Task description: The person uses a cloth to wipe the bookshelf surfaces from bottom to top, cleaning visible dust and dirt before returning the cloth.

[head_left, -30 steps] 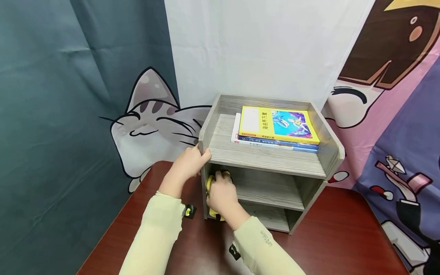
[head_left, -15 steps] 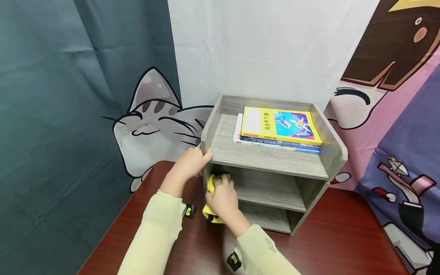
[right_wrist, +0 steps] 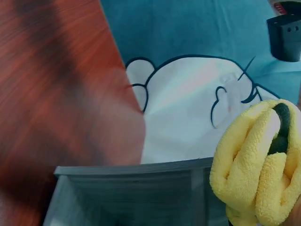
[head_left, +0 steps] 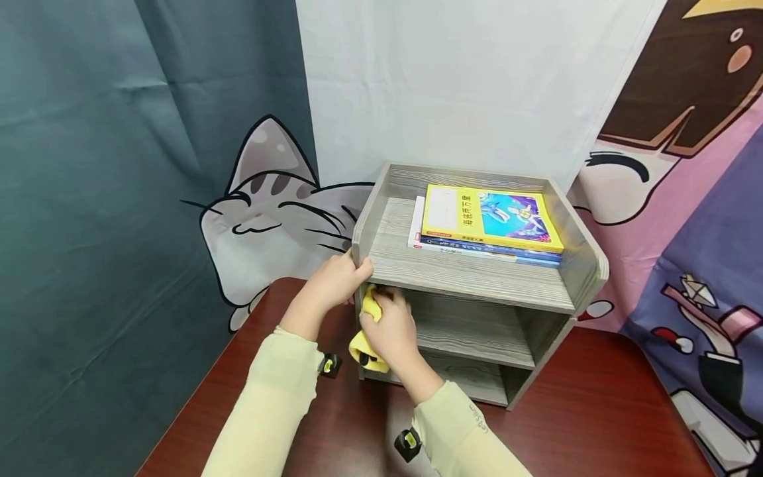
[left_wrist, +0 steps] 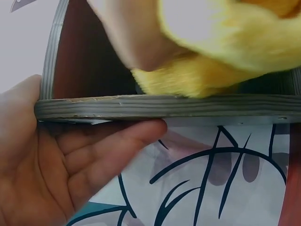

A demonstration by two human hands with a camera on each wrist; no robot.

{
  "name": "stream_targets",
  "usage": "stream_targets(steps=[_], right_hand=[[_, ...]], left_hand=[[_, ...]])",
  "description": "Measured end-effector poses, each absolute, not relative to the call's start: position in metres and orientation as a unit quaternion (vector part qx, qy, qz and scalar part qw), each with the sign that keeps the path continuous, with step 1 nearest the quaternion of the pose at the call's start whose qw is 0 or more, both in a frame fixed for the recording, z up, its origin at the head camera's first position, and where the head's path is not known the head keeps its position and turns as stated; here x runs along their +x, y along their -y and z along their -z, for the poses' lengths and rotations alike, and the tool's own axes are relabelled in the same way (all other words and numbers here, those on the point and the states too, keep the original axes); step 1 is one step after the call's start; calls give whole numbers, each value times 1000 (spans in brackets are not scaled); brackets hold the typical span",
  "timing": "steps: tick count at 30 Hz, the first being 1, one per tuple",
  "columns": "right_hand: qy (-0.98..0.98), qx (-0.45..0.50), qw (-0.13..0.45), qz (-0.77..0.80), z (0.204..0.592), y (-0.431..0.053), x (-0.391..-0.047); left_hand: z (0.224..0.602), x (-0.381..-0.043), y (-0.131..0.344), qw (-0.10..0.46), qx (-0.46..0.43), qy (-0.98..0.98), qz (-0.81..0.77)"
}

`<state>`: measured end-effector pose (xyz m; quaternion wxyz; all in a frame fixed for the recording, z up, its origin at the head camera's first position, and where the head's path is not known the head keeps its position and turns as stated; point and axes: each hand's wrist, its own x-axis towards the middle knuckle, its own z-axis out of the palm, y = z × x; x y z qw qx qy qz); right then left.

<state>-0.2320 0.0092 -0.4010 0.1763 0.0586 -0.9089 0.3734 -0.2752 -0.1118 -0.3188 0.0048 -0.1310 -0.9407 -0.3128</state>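
Note:
A grey wood-grain desktop shelf [head_left: 459, 268] stands on the table. My left hand [head_left: 334, 281] grips the front edge of its left side panel near the top board. In the left wrist view the thumb lies on one side of that panel [left_wrist: 141, 106] and the fingers on the other. My right hand [head_left: 392, 328] holds a bunched yellow fuzzy cloth [head_left: 368, 351] inside the upper compartment's left end, by the inner side wall. Folds of the yellow cloth [right_wrist: 249, 165], with a dark patch, fill the right wrist view's right side; most of that hand is hidden there.
Several stacked books, topped by a yellow-covered book [head_left: 491, 215], lie on the shelf's top. The reddish-brown table [head_left: 584, 397] extends on both sides. A printed curtain [head_left: 256, 258] hangs close behind the shelf and along the left.
My right hand has moved the yellow cloth upward along the inside of the left panel, off the lower part. The left hand keeps its grip on the panel; the view has shifted slightly.

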Motion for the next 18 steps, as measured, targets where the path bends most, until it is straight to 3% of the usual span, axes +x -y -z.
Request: stream_targets(steps=[13,18], right_hand=[[793,31,242,-558,390,6,-220],[811,47,265,-520,401,9,-220]], left_hand=[[318,-275,112,24,-140,948,284],[316,-274,112,27,-141,948,285]])
